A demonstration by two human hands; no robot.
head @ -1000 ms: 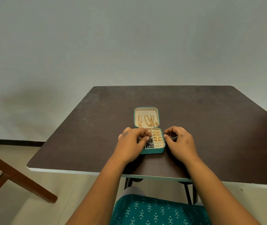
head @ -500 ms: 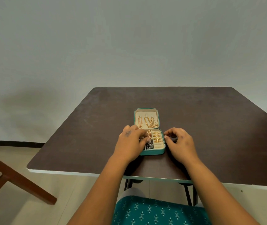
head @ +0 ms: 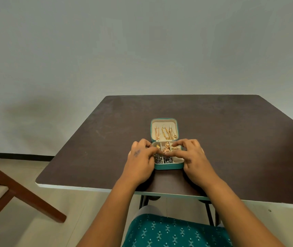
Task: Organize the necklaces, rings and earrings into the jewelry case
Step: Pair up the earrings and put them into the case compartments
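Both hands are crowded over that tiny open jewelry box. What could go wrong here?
The left hand and right hand meet over one rose-gold earring in the jewelry case; fumbled, it might drop into the wrong compartment. A knuckle could also snag the necklaces hanging in the open lid.

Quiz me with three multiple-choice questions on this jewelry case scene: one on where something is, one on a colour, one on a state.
1. Where do the gold chain necklaces hang?
A. In the cream-lined lid
B. On the dark brown table
C. In the left hand

2. What colour is the small square jewelry case outside?
A. Red
B. Teal
C. Black

3. What state is the case in?
A. Zipped shut
B. Upside down
C. Open, lid back

Answers: 1 A, chains lie against the lid lining. 2 B, its front wall is teal. 3 C, the compartments show, with the right hand reaching over them.
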